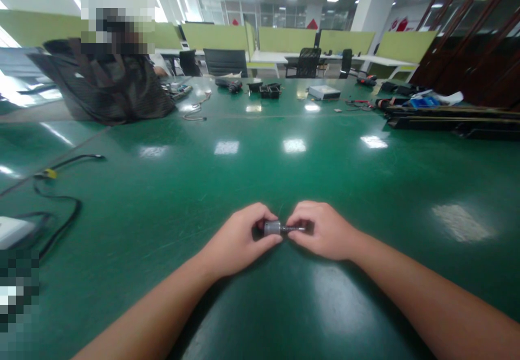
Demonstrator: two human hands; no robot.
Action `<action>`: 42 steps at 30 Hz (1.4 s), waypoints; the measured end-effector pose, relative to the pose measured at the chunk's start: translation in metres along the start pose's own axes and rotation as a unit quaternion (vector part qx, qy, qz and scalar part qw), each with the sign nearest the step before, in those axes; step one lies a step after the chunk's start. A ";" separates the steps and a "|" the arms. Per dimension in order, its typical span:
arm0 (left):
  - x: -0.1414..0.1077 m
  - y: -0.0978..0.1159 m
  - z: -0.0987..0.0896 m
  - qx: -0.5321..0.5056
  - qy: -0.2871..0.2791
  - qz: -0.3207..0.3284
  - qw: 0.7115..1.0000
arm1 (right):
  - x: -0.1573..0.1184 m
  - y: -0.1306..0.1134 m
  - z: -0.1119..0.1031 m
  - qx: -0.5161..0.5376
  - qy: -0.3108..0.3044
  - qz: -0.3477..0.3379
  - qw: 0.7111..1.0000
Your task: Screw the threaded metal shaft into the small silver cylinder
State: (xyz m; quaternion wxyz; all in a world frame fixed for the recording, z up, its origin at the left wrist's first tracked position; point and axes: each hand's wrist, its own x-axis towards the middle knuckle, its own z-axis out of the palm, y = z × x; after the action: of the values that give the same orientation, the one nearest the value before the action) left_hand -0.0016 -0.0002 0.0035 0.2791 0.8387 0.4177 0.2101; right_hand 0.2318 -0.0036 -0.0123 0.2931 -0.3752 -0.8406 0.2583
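Just above the green table, both hands meet over a small grey metal cylinder with a thin, dark, ridged shaft at its right end. My left hand is closed, thumb and fingers pinching the cylinder from its left side. The shaft lies between the thumb and fingers of my right hand, which is closed on it. Whether cylinder and shaft are one piece or two, I cannot tell. My fingers hide part of both ends.
A dark tote bag stands at the back left. A black cable lies along the left side. At the back are a grey box, black parts and red-handled tools. Long dark bars lie at the right.
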 end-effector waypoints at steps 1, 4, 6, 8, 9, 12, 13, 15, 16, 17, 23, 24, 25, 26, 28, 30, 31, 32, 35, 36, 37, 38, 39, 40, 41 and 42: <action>0.000 0.000 0.000 0.000 0.000 0.000 1.000 | 0.000 0.000 0.000 -0.001 -0.001 0.002 1.000; -0.001 0.000 0.000 -0.003 0.001 -0.002 1.000 | 0.000 0.002 -0.002 -0.006 -0.007 0.007 1.000; -0.001 0.000 0.000 -0.006 0.001 -0.002 1.000 | -0.001 0.003 -0.004 -0.012 -0.011 0.009 1.000; -0.001 0.000 0.000 -0.008 0.002 -0.002 1.000 | -0.001 0.005 -0.008 -0.020 -0.016 0.011 1.000; -0.001 0.000 0.000 -0.009 0.003 -0.001 1.000 | -0.002 0.006 -0.010 -0.023 -0.018 0.014 0.999; 0.000 0.000 0.000 -0.013 0.000 0.001 1.000 | -0.002 0.010 -0.017 -0.021 -0.030 0.022 0.999; 0.000 0.000 0.000 -0.012 0.000 0.001 1.000 | -0.003 0.012 -0.019 -0.017 -0.035 0.025 0.999; 0.000 0.000 0.000 -0.011 -0.001 -0.001 1.000 | -0.004 0.014 -0.022 -0.008 -0.043 0.035 0.998; 0.000 0.000 0.000 -0.010 0.000 -0.002 1.000 | -0.004 0.016 -0.024 -0.005 -0.045 0.041 0.998; 0.000 0.000 0.000 -0.009 0.001 -0.003 1.000 | -0.005 0.016 -0.025 -0.003 -0.045 0.046 0.998; -0.001 0.000 0.002 -0.008 0.002 -0.003 1.000 | -0.005 0.017 -0.026 -0.001 -0.044 0.051 0.998; -0.001 0.000 0.002 -0.008 0.000 -0.003 1.000 | -0.005 0.017 -0.025 -0.003 -0.043 0.050 0.998; -0.001 -0.001 0.002 -0.009 -0.001 -0.003 1.000 | -0.004 0.016 -0.023 -0.006 -0.040 0.048 0.998; -0.001 -0.001 0.001 -0.010 0.000 -0.003 1.000 | -0.004 0.014 -0.020 -0.009 -0.035 0.044 0.998; -0.001 -0.003 0.001 -0.013 0.008 -0.002 1.000 | -0.002 0.010 -0.014 -0.015 -0.017 0.030 0.999; -0.001 -0.004 0.001 -0.017 0.017 0.000 1.000 | -0.002 0.005 -0.008 -0.009 -0.007 0.013 1.000; -0.001 -0.005 0.001 -0.019 0.019 0.002 1.000 | -0.001 0.003 -0.005 -0.004 -0.010 0.006 1.000; -0.001 -0.005 0.002 -0.020 0.023 0.002 1.000 | -0.001 0.002 -0.003 0.001 -0.013 0.004 1.000; 0.000 -0.006 0.003 -0.022 0.023 0.000 0.999 | 0.000 -0.001 0.000 0.018 -0.011 0.028 0.999; 0.000 -0.006 0.003 -0.022 0.022 -0.001 1.000 | 0.000 -0.002 0.001 0.026 -0.005 0.041 0.999; 0.000 -0.006 0.004 -0.020 0.021 -0.002 1.000 | 0.000 -0.002 0.002 0.033 0.002 0.051 0.998; 0.000 -0.005 0.004 -0.019 0.021 0.000 1.000 | -0.001 -0.003 0.003 0.039 0.010 0.057 0.998; 0.000 -0.005 0.005 -0.019 0.021 0.003 1.000 | -0.001 -0.004 0.004 0.044 0.019 0.058 0.997; 0.000 -0.005 0.005 -0.019 0.021 0.006 1.000 | -0.001 -0.004 0.005 0.048 0.027 0.054 0.997; 0.000 -0.005 0.006 -0.020 0.022 0.008 1.000 | -0.001 -0.005 0.006 0.052 0.034 0.046 0.997; -0.001 -0.004 0.006 -0.019 0.023 0.008 1.000 | -0.002 -0.005 0.006 0.058 0.039 0.037 0.997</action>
State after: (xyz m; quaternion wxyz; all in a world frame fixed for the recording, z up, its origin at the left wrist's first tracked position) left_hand -0.0010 -0.0004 -0.0040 0.2837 0.8316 0.4130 0.2397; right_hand 0.2262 -0.0092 -0.0134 0.3372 -0.3980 -0.7976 0.3028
